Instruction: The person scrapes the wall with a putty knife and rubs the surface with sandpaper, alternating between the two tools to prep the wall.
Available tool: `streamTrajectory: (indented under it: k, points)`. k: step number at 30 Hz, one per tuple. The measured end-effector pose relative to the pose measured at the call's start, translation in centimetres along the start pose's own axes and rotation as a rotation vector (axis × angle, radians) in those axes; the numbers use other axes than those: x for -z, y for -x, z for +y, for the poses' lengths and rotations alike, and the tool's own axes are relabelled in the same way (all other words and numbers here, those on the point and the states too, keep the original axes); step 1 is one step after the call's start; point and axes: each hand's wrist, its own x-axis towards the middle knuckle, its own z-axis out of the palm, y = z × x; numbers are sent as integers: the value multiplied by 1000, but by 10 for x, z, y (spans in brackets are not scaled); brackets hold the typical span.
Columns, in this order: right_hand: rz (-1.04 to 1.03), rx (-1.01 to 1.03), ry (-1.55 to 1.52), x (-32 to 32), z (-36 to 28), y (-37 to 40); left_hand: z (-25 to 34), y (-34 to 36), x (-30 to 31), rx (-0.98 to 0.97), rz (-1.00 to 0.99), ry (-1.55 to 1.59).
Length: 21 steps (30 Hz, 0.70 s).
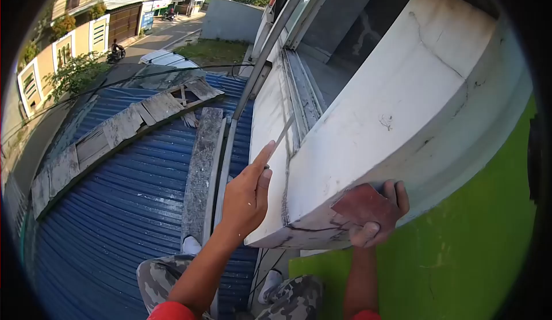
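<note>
My left hand (246, 199) is closed around a narrow grey scraper-like blade (283, 131), its index finger stretched along it. The blade points up toward the window sill (302, 90); its handle is hidden in my palm. A folded reddish-brown piece of sandpaper (359, 205) is in my right hand (388, 219), fingers and thumb gripping it against the lower edge of the white wall ledge (368, 130). Dark cracks run across this ledge and along its corner near both hands.
Below lies a blue corrugated roof (126, 193) with a weathered plank (204, 165) and a broken wooden strip (115, 130). A metal post (259, 78) rises beside the window. At right is a green wall (460, 251). A cable crosses above the roof; a street lies beyond.
</note>
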Motion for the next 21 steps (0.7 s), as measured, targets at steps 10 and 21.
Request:
streamTrajectory:
  k: [10, 21]
  points:
    - [346, -520, -476, 48, -27, 33, 57, -12, 4, -393, 6, -192]
    - [254, -251, 69, 91, -5, -59, 59, -11, 17, -420, -63, -191]
